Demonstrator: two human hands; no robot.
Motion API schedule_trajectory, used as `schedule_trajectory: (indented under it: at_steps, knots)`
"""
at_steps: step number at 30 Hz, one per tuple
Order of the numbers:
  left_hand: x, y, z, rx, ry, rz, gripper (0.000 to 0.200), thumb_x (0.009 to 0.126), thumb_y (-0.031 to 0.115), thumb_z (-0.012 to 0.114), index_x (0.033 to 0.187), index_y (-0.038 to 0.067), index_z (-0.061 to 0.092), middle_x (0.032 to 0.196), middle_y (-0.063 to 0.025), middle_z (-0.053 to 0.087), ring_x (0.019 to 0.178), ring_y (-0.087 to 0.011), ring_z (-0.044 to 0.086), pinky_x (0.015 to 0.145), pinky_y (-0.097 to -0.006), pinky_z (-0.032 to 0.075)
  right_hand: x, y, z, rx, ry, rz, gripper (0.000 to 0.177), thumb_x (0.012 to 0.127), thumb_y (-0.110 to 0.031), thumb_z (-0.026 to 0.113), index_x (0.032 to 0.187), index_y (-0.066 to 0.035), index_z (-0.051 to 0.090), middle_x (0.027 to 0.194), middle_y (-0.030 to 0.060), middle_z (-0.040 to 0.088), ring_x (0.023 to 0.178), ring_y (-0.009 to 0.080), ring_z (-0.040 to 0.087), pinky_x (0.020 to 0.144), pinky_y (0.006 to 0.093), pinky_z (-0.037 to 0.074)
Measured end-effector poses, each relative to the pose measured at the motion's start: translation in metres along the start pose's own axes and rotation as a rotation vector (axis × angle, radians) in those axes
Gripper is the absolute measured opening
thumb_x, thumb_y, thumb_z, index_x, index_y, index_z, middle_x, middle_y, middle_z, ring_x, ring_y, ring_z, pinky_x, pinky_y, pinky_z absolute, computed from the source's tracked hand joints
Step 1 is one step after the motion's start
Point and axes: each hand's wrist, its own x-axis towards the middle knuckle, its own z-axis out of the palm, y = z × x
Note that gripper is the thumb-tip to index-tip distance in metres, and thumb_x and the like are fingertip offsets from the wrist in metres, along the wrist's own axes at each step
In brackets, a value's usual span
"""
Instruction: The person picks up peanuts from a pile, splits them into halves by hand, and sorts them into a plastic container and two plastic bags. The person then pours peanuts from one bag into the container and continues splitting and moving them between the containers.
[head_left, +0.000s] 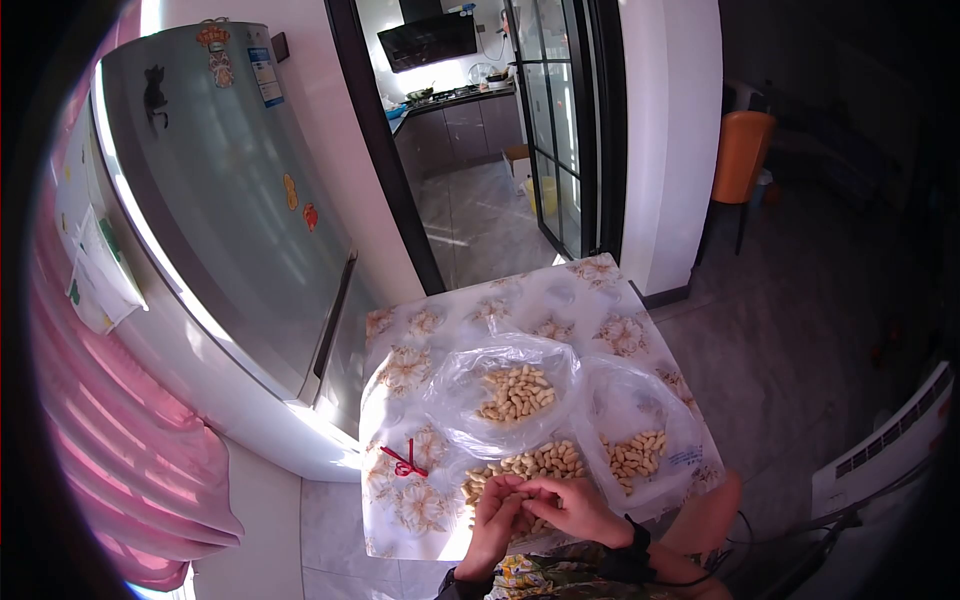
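My left hand [497, 512] and my right hand [566, 507] meet fingertip to fingertip over a loose pile of peanuts [545, 460] at the table's near edge. Both hands have their fingers closed in a pinch; what is between them is too small to make out. Behind the pile, an open clear plastic bag [455, 400] holds unshelled peanuts [516, 392]. To the right lies a second clear bag [675, 425] with a smaller heap of peanuts [637, 456] in it.
A red ribbon [405, 462] lies on the flowered tablecloth [415, 515] at the left. The fridge [230, 200] stands left of the table. Beyond is a glass door [553, 110]; an orange chair [742, 158] stands at the right.
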Motion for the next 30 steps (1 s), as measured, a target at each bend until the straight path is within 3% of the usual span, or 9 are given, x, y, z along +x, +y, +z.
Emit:
schedule_trajectory:
  at_steps: [8,10,16,23,30]
  knots:
    - [0.001,-0.006,-0.004,0.017,-0.001,0.049,0.026,0.101,0.006,0.046,0.127,0.004,0.046,0.105,-0.0049,0.064,0.078,-0.007,0.058,0.064,-0.019,0.046,0.002,-0.008,-0.002,0.022,0.004,0.005,0.027,0.091,-0.012,0.067,0.117,-0.007,0.065,0.085,0.0078,0.072,0.077,0.0167,0.071,0.067,0.0293,0.053]
    - [0.001,-0.007,-0.005,0.002,-0.023,0.076,0.028,0.102,0.01,0.048,0.129,0.001,0.048,0.111,-0.0086,0.065,0.085,-0.0107,0.064,0.071,-0.0204,0.053,0.001,-0.006,-0.001,0.038,0.008,0.002,0.026,0.091,-0.013,0.067,0.116,-0.006,0.064,0.084,0.0081,0.072,0.075,0.0167,0.071,0.066,0.0291,0.054]
    - [0.002,-0.005,-0.004,0.023,-0.013,0.058,0.028,0.103,0.011,0.048,0.128,-0.002,0.051,0.111,-0.01,0.066,0.091,-0.013,0.066,0.077,-0.0237,0.055,0.001,-0.005,-0.002,0.065,0.0,-0.027,0.024,0.091,-0.015,0.068,0.112,-0.004,0.064,0.083,0.0079,0.072,0.072,0.0165,0.071,0.064,0.0285,0.054]
    - [0.005,-0.015,-0.01,0.015,-0.045,0.071,0.026,0.102,0.014,0.053,0.122,-0.002,0.055,0.106,-0.0076,0.066,0.088,-0.012,0.066,0.074,-0.0228,0.056,0.001,-0.008,-0.002,0.021,0.018,-0.041,0.016,0.091,-0.013,0.067,0.101,-0.001,0.062,0.08,0.0085,0.072,0.073,0.0176,0.071,0.064,0.0295,0.054]
    - [0.004,-0.012,-0.006,0.018,0.015,0.081,0.02,0.101,0.015,0.055,0.115,0.001,0.055,0.102,-0.0059,0.065,0.085,-0.0104,0.065,0.073,-0.0223,0.055,0.0,-0.005,-0.001,0.06,0.045,-0.066,0.016,0.091,-0.013,0.068,0.1,-0.001,0.061,0.08,0.0099,0.071,0.072,0.0182,0.071,0.064,0.0301,0.054]
